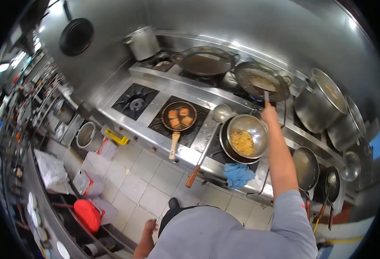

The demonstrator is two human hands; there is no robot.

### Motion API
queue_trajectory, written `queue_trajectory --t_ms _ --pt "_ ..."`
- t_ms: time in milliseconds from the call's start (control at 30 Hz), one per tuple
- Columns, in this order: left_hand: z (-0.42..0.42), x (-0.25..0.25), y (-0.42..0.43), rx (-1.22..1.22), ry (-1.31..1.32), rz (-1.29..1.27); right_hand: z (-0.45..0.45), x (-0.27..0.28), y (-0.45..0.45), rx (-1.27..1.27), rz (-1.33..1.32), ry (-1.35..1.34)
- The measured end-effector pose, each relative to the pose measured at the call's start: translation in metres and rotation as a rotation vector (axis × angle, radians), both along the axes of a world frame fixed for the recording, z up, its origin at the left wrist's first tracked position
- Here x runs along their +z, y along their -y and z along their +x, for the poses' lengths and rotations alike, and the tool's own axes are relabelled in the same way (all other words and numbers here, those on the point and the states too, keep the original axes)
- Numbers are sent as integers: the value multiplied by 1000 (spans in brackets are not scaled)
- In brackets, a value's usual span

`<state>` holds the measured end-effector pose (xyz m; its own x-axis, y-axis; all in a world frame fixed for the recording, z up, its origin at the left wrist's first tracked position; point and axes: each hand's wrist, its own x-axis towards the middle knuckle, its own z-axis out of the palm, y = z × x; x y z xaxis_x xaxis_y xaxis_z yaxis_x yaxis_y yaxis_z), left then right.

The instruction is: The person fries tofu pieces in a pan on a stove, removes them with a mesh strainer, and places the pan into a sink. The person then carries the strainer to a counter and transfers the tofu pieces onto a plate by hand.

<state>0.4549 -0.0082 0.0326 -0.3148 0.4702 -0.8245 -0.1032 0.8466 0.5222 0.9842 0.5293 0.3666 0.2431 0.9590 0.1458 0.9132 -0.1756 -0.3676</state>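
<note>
My right hand (269, 115) is closed around the handle of a spatula (266, 96), with my arm stretched out over the stove. The spatula's flat blade dips into a dark wok (243, 77) on the back row, where some liquid shows and a blue flame burns below. My left hand (150, 225) hangs low beside my body, its fingers loosely bent and apart, holding nothing I can see. Nearer me, a metal bowl (261, 131) with yellow food (244, 143) rests on a pot. A frying pan (191, 108) with several browned pieces sits on a front burner.
A ladle (221, 113) lies across the stove, its wooden handle past the front edge. A blue cloth (238, 175) lies at that edge. Another wok (206, 64) stands at the back. Tall pots (313, 108) and more pans (305, 168) are at right. Shelving (47, 207) runs along the left.
</note>
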Motion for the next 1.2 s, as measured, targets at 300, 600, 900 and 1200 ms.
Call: queue_trajectory --t_ms 300,600,900,1200 --pt "-4 -14 63 -376 -106 -36 29 34 10 -142 -67 139" --pt "-32 39 -132 -184 -83 279 42 59 70 -196 272 122" --pt "4 130 -303 -188 313 580 -30 55 212 -209 367 -917" --pt "40 134 -386 -90 716 454 -120 -61 330 -321 121 -1578"
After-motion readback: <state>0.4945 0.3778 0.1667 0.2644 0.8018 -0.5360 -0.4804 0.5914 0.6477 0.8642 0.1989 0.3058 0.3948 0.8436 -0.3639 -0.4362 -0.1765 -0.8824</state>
